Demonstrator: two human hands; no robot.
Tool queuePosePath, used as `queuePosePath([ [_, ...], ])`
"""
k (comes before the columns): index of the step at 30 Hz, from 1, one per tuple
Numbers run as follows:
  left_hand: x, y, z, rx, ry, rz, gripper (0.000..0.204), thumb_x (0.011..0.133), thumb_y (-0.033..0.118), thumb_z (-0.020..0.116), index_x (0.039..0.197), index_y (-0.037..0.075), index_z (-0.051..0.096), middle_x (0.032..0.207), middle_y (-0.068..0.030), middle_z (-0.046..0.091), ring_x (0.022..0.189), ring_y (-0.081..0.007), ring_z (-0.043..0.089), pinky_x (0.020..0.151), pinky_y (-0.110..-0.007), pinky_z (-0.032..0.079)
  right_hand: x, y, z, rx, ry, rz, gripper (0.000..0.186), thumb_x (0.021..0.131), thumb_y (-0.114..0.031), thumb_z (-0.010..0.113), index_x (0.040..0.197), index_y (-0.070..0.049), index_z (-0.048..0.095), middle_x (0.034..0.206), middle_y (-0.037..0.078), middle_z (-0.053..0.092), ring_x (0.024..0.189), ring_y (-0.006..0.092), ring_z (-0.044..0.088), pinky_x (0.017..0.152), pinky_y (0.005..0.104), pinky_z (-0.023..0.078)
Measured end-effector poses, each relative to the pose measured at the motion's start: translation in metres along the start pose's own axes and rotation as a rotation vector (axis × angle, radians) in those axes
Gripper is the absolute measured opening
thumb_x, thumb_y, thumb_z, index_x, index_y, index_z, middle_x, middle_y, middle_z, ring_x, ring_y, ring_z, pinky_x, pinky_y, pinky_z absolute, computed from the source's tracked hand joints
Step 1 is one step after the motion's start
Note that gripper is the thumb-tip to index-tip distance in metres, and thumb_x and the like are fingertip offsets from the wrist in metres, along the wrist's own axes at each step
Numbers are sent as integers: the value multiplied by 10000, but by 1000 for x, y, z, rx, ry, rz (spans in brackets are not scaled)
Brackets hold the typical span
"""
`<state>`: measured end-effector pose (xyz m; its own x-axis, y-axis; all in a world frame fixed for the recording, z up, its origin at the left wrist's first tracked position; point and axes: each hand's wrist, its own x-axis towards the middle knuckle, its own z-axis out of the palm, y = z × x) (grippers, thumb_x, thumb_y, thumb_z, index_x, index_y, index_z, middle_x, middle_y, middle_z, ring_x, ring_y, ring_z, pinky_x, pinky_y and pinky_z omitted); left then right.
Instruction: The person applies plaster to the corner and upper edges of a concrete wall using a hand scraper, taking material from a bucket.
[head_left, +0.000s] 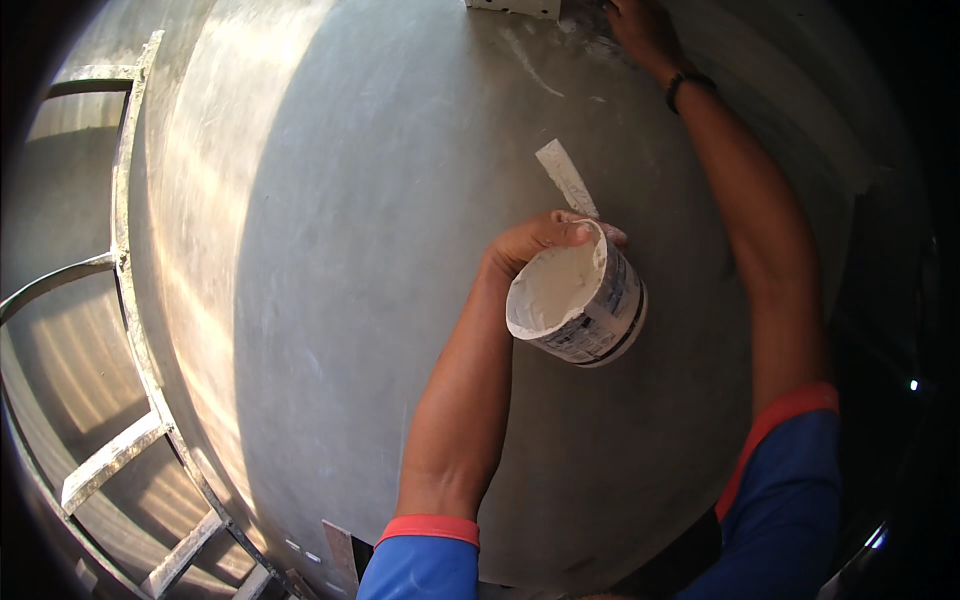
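Note:
My left hand (545, 240) grips the rim of a round tub (600, 320), thumb over the edge and the other fingers mostly hidden behind it. The tub is tilted, smeared with white, and has pale, putty-like material inside. A flat, white-crusted strip (565, 178) sticks up just beyond that hand; whether the fingers hold it is hidden. My right hand (645, 35) reaches to the top edge of the view, close to the grey surface (400, 250). Its fingertips are dark and partly cut off, so any grip is unclear. A white box with small holes (513, 8) is left of it.
A ladder-like metal frame (122, 220), splashed with pale material, stands along the left side. Bright light and its striped shadows fall there. White scuffs (535, 65) mark the grey surface below the box. A small flat board (340, 548) shows beside my left sleeve.

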<state>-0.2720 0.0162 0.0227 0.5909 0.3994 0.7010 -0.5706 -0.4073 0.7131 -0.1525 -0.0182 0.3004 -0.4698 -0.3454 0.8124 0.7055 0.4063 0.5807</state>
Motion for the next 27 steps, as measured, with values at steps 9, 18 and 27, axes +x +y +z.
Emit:
queuePosePath([
  [9,1,-2,-3,-2,-25,9,571,747,316,793,1167,-41,646,1000,-122,709,900,-187,675,874,-306,497,-3,-23,-17,-62,-128,57,276,920,-76,528,1153,14,645,1131,229,632,1066,356,600,936,423,474],
  [18,-1,1,-6,33,-3,-12,596,734,324,807,1175,-41,641,983,-119,712,888,-182,677,863,-294,498,-14,-12,-52,-64,-186,39,268,932,-129,558,1134,20,651,1111,215,644,1043,348,601,934,432,465],
  [27,-1,-1,-1,-37,4,-9,579,731,331,817,1145,-38,651,916,-109,720,827,-173,687,794,-286,517,-7,14,-28,8,-46,-78,253,950,-133,523,1082,15,680,1035,197,667,974,348,625,882,424,483],
])
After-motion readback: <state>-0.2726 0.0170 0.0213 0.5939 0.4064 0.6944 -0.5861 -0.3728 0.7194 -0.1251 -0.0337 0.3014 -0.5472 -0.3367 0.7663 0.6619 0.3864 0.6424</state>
